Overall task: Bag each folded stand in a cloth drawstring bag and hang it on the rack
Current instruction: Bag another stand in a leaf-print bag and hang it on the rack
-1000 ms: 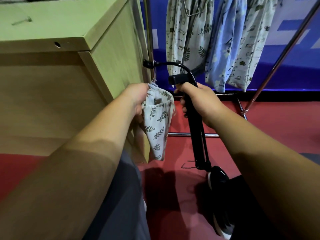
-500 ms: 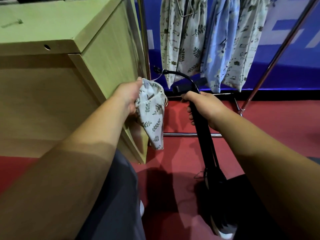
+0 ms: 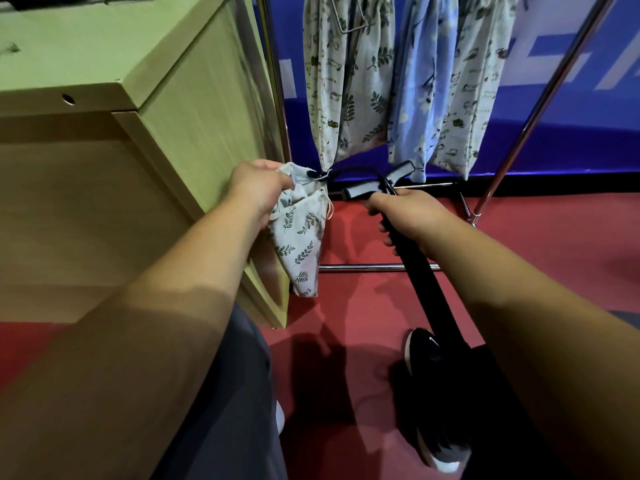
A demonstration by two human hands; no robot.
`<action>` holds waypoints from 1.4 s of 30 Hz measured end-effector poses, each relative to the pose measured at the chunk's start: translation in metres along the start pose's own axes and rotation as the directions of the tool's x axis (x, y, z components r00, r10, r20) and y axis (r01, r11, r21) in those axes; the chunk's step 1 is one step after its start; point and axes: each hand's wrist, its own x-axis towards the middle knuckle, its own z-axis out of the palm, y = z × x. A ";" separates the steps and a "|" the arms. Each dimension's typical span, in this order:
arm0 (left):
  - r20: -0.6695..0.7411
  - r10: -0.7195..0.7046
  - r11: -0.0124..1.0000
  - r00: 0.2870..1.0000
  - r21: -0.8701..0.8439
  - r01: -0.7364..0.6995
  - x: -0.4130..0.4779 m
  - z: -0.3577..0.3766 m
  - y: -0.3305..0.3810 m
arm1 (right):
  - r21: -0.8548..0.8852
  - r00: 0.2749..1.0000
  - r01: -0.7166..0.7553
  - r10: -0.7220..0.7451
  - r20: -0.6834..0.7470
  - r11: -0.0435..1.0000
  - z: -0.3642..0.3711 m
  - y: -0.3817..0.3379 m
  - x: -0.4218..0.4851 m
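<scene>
Left hand: I find my left hand (image 3: 259, 188) pinching the gathered mouth of the leaf-print drawstring bag (image 3: 301, 244), fingers curled into the cloth.
Bag: it hangs limp below that hand, just beside the corner of the wooden desk (image 3: 194, 98).
Right hand: my right hand (image 3: 408, 216) is wrapped round the upper shaft of the black folded stand (image 3: 429, 296), fingers closed on it.
Stand: it is tilted, with its lower part running down past my dark shoe (image 3: 424, 351) above the red floor (image 3: 554, 254).
Stand neck: it arcs left to the bag's mouth; I cannot tell whether the tip is inside.
Rack: the metal rack (image 3: 547, 91) stands behind, with patterned bags (image 3: 346, 81) hanging on it.
</scene>
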 end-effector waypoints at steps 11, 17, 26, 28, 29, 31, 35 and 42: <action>-0.063 0.134 0.982 0.989 0.144 -0.124 0.010 0.014 -0.007 | -0.118 0.992 -0.010 -0.005 -0.126 0.993 -0.012 0.000 -0.001; -0.005 0.104 0.966 0.995 0.237 -0.100 0.003 0.026 -0.006 | -0.143 0.993 0.117 -0.116 0.015 0.983 -0.007 -0.005 -0.010; -0.020 0.062 0.993 0.998 0.105 -0.060 0.007 0.016 -0.001 | -0.212 0.992 0.066 -0.040 0.123 0.975 -0.015 -0.005 -0.013; -0.044 0.089 0.992 0.995 0.094 -0.084 0.004 0.013 0.002 | -0.241 0.992 0.069 -0.042 0.118 0.968 -0.016 -0.004 -0.013; -0.050 0.109 0.990 0.993 0.098 -0.103 0.004 0.013 0.002 | -0.257 0.993 0.075 -0.047 0.113 0.964 -0.016 -0.002 -0.014; -0.026 0.164 0.976 0.986 0.147 -0.158 0.000 0.014 0.003 | -0.296 0.991 0.104 -0.074 0.109 0.949 -0.016 0.001 -0.014; 0.144 0.277 0.891 0.950 0.331 -0.310 -0.006 0.021 0.000 | -0.446 0.982 0.162 -0.099 0.162 0.880 -0.014 0.005 -0.010; 0.305 0.345 0.805 0.888 0.391 -0.447 -0.015 0.045 -0.011 | -0.467 0.976 0.198 -0.128 0.179 0.862 -0.007 0.007 -0.011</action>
